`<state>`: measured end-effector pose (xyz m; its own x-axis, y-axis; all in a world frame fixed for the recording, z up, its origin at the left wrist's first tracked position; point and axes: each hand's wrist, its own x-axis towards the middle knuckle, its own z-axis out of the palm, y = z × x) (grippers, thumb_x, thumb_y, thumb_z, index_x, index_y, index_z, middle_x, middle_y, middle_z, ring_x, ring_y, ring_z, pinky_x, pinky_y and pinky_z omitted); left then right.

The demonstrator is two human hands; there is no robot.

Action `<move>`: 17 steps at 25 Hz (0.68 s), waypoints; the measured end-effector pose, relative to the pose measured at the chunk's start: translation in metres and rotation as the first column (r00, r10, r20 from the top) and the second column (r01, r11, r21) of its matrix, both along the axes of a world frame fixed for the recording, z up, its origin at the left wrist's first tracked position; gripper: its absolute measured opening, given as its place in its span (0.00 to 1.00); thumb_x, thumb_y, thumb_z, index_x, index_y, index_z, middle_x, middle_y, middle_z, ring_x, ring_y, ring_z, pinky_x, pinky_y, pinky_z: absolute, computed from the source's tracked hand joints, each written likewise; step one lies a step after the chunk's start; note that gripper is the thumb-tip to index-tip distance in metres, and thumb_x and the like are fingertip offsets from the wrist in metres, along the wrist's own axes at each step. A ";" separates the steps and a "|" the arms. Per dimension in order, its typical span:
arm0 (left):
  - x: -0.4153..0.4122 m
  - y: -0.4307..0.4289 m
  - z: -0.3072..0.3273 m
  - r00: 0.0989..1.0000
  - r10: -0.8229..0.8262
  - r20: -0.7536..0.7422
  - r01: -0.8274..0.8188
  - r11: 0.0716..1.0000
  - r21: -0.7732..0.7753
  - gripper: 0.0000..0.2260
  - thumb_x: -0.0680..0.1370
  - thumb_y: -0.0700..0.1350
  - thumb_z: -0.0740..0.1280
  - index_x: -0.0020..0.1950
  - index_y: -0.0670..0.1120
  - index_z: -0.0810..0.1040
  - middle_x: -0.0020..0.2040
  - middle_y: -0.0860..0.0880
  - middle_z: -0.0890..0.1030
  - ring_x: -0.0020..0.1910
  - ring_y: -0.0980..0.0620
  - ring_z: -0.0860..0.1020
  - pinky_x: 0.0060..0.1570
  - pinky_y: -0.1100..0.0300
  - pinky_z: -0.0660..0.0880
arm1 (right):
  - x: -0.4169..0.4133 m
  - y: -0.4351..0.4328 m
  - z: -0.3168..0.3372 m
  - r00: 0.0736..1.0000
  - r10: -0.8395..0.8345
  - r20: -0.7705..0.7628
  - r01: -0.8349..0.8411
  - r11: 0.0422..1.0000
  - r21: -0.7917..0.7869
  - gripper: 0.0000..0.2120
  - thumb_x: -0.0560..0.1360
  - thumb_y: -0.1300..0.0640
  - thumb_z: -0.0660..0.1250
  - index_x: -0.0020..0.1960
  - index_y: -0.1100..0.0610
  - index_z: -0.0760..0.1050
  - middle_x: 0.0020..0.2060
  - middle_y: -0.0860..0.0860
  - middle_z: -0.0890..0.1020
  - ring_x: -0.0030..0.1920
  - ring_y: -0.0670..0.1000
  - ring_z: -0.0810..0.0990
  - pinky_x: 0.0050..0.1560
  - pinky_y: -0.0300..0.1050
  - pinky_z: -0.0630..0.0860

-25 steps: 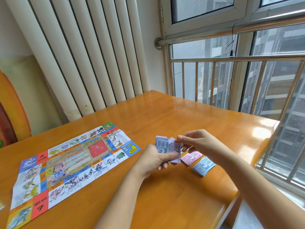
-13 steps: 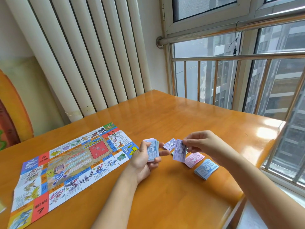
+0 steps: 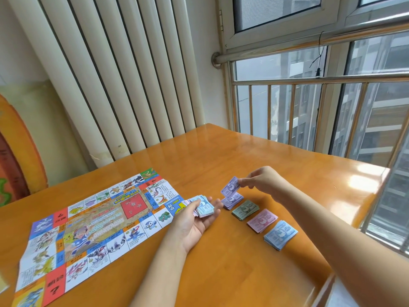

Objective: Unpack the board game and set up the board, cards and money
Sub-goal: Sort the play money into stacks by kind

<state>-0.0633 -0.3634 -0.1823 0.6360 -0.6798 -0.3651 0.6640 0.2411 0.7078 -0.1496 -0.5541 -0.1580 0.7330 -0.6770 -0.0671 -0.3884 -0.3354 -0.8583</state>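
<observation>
Fingers [image 3: 243, 182] of my right hand [image 3: 264, 180] pinch one purple note [image 3: 230, 187]. A second ago it was at the stack [image 3: 203, 206] my left hand [image 3: 194, 222] grips; now it is just above the purple pile [image 3: 233, 199] on the bench [image 3: 221, 273]. Money sorting goes on, with the board [image 3: 97, 222] already laid out.

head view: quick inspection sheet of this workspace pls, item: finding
surface: orange wooden table, glossy
job's things: game board unfolded flat at left; purple pile, green pile, pink pile, blue pile of play money in a row
clutter: pale sheet corner at left frame edge, unclear
grippers: left hand holds mixed money stack; right hand pinches purple note above the purple pile
cables: thin dark cord hangs at the window
surroundings: white ribbed panel, window guard rail
</observation>
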 end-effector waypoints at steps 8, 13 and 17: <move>-0.004 -0.009 0.000 1.000 -0.024 -0.020 0.026 0.990 0.141 0.15 0.83 0.38 0.52 0.50 0.31 0.75 0.52 0.30 0.77 0.50 0.35 0.78 0.44 0.45 0.76 | 0.007 0.002 -0.010 0.989 0.023 -0.144 -0.036 0.996 -0.085 0.13 0.70 0.49 0.74 0.38 0.59 0.80 0.31 0.50 0.77 0.33 0.47 0.72 0.32 0.41 0.66; -0.005 -0.011 0.002 0.998 -0.009 -0.064 0.018 0.990 0.139 0.14 0.82 0.37 0.52 0.51 0.30 0.74 0.56 0.28 0.75 0.58 0.31 0.75 0.49 0.44 0.74 | 0.009 -0.003 -0.016 0.969 -0.033 -0.245 -0.024 0.974 -0.227 0.17 0.72 0.43 0.71 0.41 0.59 0.82 0.37 0.52 0.83 0.41 0.51 0.81 0.44 0.46 0.77; -0.006 -0.011 0.004 0.996 -0.003 -0.094 0.015 0.992 0.125 0.14 0.82 0.37 0.52 0.51 0.29 0.74 0.56 0.28 0.75 0.60 0.31 0.74 0.49 0.43 0.73 | 0.012 -0.006 -0.018 0.952 -0.021 -0.305 -0.067 0.959 -0.274 0.13 0.74 0.45 0.68 0.40 0.55 0.80 0.36 0.49 0.80 0.45 0.52 0.80 0.50 0.49 0.76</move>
<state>-0.0692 -0.3749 -0.1779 0.5894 -0.6301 -0.5056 0.7302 0.1478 0.6670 -0.1371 -0.5601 -0.1763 0.7230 -0.6838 -0.0989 -0.6034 -0.5551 -0.5725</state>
